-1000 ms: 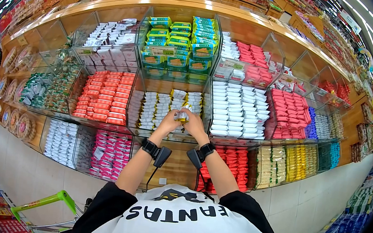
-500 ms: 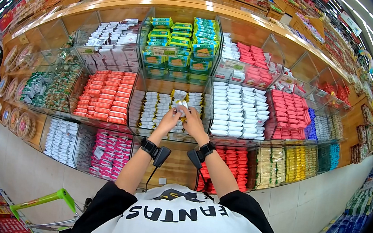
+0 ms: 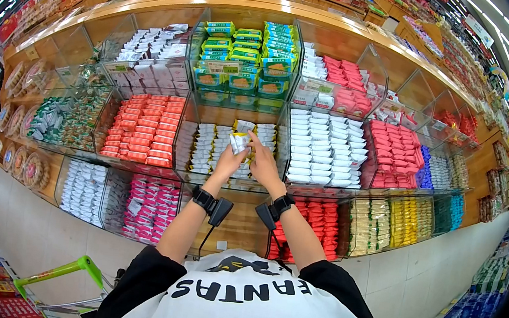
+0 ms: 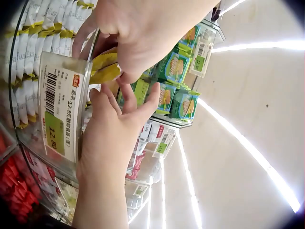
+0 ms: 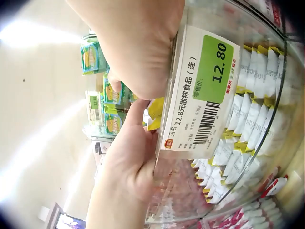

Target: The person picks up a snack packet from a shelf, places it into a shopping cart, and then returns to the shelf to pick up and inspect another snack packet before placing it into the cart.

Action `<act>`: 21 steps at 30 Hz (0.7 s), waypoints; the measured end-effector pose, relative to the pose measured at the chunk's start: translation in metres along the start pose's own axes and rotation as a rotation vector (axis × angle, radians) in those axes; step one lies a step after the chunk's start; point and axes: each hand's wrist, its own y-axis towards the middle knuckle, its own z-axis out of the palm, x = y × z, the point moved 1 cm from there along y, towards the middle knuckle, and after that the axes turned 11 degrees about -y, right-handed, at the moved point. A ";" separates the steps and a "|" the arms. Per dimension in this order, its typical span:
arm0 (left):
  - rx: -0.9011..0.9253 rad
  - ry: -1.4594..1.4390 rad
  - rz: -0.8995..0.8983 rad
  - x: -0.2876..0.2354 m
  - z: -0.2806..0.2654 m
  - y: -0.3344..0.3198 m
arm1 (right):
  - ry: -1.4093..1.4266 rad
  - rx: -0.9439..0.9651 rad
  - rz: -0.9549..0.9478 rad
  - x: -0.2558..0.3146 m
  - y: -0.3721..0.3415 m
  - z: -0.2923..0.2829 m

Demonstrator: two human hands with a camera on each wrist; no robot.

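Observation:
A small white-and-yellow packet (image 3: 238, 142) is pinched in the left hand (image 3: 227, 160), above a bin of similar packets (image 3: 203, 146). Beside it the right hand (image 3: 263, 165) has its index finger extended toward the packet's upper end; whether it touches is unclear. In the left wrist view, the left hand (image 4: 152, 38) grips the yellow-ended packet (image 4: 106, 74), and the right hand (image 4: 112, 133) has its fingers spread below. The right wrist view shows the packet's yellow end (image 5: 155, 113) between the right hand (image 5: 138, 47) and the left hand (image 5: 128, 162), partly hidden.
A clear bin front with a 12.80 price label (image 4: 59, 107) stands close to the hands. Around are bins of orange-red packets (image 3: 142, 131), white packets (image 3: 326, 152) and green packs (image 3: 245, 61). A green-handled cart (image 3: 63, 272) stands at the lower left.
The packet, earlier between the fingers of both hands, now stands tilted in the left hand. The left hand has shifted slightly left, and the right hand's index finger has straightened.

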 end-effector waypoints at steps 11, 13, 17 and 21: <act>-0.109 -0.153 0.195 0.001 -0.002 -0.007 | -0.041 -0.152 0.237 -0.005 -0.005 0.005; -0.106 -0.214 0.219 -0.015 -0.002 -0.022 | -0.003 -0.061 0.281 -0.006 -0.006 0.004; -0.052 -0.246 0.273 -0.029 -0.012 -0.047 | 0.056 -0.023 0.314 -0.013 -0.006 0.011; 0.039 -0.214 0.309 -0.054 -0.018 -0.084 | 0.084 -0.143 0.295 -0.016 -0.005 0.011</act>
